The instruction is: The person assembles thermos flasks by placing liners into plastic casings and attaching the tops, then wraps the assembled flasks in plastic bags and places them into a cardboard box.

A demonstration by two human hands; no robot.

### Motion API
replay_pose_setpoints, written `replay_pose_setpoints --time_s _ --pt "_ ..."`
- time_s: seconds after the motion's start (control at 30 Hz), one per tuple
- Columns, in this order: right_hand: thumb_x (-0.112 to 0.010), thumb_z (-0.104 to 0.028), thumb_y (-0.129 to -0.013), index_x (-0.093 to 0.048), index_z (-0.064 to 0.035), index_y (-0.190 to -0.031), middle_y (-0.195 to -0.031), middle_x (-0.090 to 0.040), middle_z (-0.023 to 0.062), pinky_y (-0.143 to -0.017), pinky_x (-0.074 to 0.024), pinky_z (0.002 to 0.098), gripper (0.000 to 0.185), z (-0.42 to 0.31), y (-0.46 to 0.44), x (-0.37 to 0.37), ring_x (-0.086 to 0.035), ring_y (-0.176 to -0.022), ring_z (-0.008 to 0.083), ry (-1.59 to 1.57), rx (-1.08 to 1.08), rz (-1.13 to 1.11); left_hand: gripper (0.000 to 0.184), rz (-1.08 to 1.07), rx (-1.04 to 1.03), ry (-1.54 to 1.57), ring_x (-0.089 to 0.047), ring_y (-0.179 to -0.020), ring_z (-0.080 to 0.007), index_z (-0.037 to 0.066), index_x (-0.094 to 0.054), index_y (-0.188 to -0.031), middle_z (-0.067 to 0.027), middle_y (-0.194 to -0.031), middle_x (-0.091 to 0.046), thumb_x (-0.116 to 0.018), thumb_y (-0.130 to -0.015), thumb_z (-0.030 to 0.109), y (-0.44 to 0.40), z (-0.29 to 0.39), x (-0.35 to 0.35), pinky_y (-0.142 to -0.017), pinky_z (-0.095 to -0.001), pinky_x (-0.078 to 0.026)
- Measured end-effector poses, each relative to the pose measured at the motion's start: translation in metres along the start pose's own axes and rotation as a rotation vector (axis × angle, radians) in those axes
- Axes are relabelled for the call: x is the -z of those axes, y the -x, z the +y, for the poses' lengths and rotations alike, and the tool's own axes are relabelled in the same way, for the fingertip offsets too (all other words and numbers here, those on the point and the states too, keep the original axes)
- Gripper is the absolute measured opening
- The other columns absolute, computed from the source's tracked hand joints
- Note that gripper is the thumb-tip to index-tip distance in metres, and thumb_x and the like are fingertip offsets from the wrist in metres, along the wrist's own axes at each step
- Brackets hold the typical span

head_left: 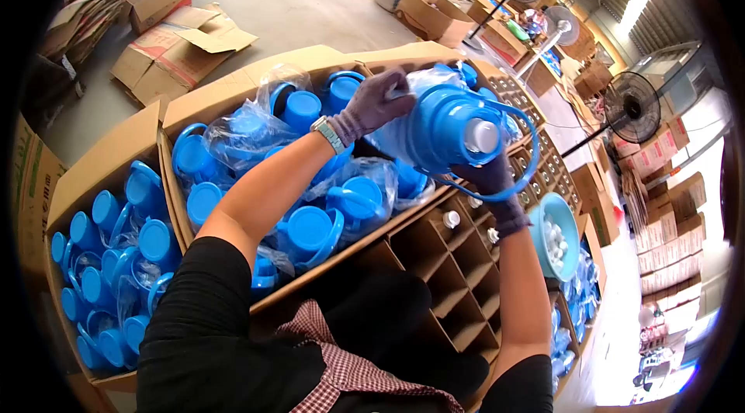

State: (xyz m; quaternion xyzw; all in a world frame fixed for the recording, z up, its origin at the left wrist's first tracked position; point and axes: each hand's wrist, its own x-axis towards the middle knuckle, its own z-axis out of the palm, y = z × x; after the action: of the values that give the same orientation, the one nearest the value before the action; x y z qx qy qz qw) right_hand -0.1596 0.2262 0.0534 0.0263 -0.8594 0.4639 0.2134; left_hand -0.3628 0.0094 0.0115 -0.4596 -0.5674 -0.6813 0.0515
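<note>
Tilted in front of me is a blue plastic thermos flask (442, 130), with a white stopper (483, 136) in its neck and a looped handle hanging to the right. Clear plastic bag film (428, 79) wraps its far end. My left hand (380, 105), in a grey glove, is closed on that film beside the flask. My right hand (490, 184), also gloved, grips the flask from below near its neck; some fingers are hidden behind it. Under my right arm lies a carton with cardboard dividers (434, 258), where a white-topped bottle part (452, 219) stands in one cell.
Open cartons of blue thermos parts (310, 228) stand ahead and at the left (97, 289), many in clear bags. A light-blue basin (560, 211) with white round pieces sits at the right. Beyond are standing fans (632, 108) and flattened cardboard boxes (167, 52) on the floor.
</note>
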Motion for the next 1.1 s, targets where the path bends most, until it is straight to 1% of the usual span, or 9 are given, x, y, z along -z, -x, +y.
replay_pose_setpoints --time_s 0.13,0.27,0.33,0.47,0.57,0.67,0.77,0.87,1.1 --pt "-0.089 -0.009 -0.073 -0.044 -0.0068 -0.149 -0.135 -0.06 0.0112 -0.103 -0.0512 0.0384 0.087 0.062 -0.044 -0.04 -0.06 -0.121 0.0221 -0.046 -0.125 -0.036 0.04 -0.001 0.326 0.142 -0.062 -0.083 -0.0125 0.005 -0.061 -0.104 -0.0041 -0.082 -0.065 -0.075 -0.095 0.042 0.023 -0.124 0.019 -0.075 -0.0325 -0.053" --pt "-0.077 -0.011 -0.086 -0.049 -0.0018 -0.146 -0.127 -0.065 0.0115 -0.097 -0.0524 0.034 0.066 0.122 -0.064 -0.071 -0.061 -0.115 0.019 -0.235 -0.295 -0.083 0.042 -0.113 0.425 -0.213 -0.061 -0.082 -0.0127 0.005 -0.064 -0.106 -0.005 -0.087 -0.068 -0.071 -0.098 0.045 0.024 -0.193 0.038 -0.076 -0.0307 -0.052" --pt "-0.071 -0.009 -0.092 -0.047 0.0002 -0.149 -0.135 -0.063 0.0162 -0.096 -0.0519 0.0318 0.063 0.143 -0.057 -0.084 -0.063 -0.116 0.0194 -0.031 -0.21 -0.009 0.054 -0.354 0.622 -0.399 -0.069 -0.094 -0.027 0.003 -0.066 -0.116 -0.0169 -0.103 -0.073 -0.07 -0.093 0.052 0.03 -0.25 0.049 -0.086 -0.0393 -0.054" --pt "-0.069 -0.007 -0.096 -0.044 -0.0036 -0.154 -0.144 -0.055 0.012 -0.096 -0.0517 0.0289 0.064 0.101 -0.017 -0.091 -0.06 -0.117 0.0167 -0.46 -0.36 -0.065 0.07 -1.134 0.807 -0.97 -0.067 -0.117 -0.0371 0.006 -0.066 -0.134 -0.0195 -0.125 -0.072 -0.07 -0.084 0.055 0.016 -0.266 0.065 -0.101 -0.0449 -0.053" --pt "-0.068 -0.005 -0.096 -0.051 -0.005 -0.15 -0.128 -0.062 0.0079 -0.102 -0.0497 0.0314 0.057 0.07 0.051 -0.074 -0.061 -0.117 0.0181 -0.349 -0.422 -0.073 0.067 -0.639 0.701 -0.877 -0.066 -0.121 -0.0344 0.008 -0.067 -0.134 -0.0167 -0.131 -0.069 -0.074 -0.083 0.051 0.018 -0.236 0.08 -0.103 -0.0425 -0.051" --pt "-0.065 -0.003 -0.093 -0.054 -0.0025 -0.146 -0.135 -0.06 0.0112 -0.103 -0.0511 0.034 0.055 0.063 0.131 -0.045 -0.062 -0.119 0.0205 -0.051 -0.404 -0.044 0.077 -0.494 0.397 -0.858 -0.062 -0.125 -0.0345 0.013 -0.06 -0.142 -0.0158 -0.135 -0.065 -0.08 -0.078 0.051 0.036 -0.174 0.078 -0.105 -0.043 -0.05" --pt "-0.061 0.001 -0.093 -0.045 -0.002 -0.153 -0.139 -0.058 0.0103 -0.1 -0.0502 0.03 0.062 0.09 0.211 -0.031 -0.061 -0.116 0.0176 -0.17 -0.589 0.074 0.096 -0.912 0.038 -1.136 -0.058 -0.128 -0.0365 0.017 -0.05 -0.151 -0.017 -0.138 -0.06 -0.089 -0.069 0.048 0.078 -0.133 0.08 -0.107 -0.045 -0.049" --pt "-0.061 0.001 -0.093 -0.041 -0.0036 -0.156 -0.141 -0.057 0.0121 -0.09 -0.0503 0.0242 0.067 0.099 0.26 -0.029 -0.059 -0.117 0.0165 -0.294 -0.695 0.185 0.111 -1.118 0.227 -1.228 -0.055 -0.131 -0.0385 0.019 -0.042 -0.155 -0.0192 -0.141 -0.056 -0.094 -0.06 0.043 0.064 -0.108 0.064 -0.109 -0.0464 -0.048" --pt "-0.062 -0.001 -0.093 -0.045 -0.0042 -0.155 -0.14 -0.059 0.0125 -0.101 -0.049 0.0305 0.064 0.095 0.285 -0.029 -0.059 -0.121 0.0189 -0.228 -0.678 0.34 0.119 -0.607 0.328 -1.041 -0.049 -0.137 -0.0422 0.013 -0.036 -0.159 -0.0236 -0.15 -0.048 -0.094 -0.06 0.042 -0.037 -0.119 0.042 -0.114 -0.0456 -0.044"
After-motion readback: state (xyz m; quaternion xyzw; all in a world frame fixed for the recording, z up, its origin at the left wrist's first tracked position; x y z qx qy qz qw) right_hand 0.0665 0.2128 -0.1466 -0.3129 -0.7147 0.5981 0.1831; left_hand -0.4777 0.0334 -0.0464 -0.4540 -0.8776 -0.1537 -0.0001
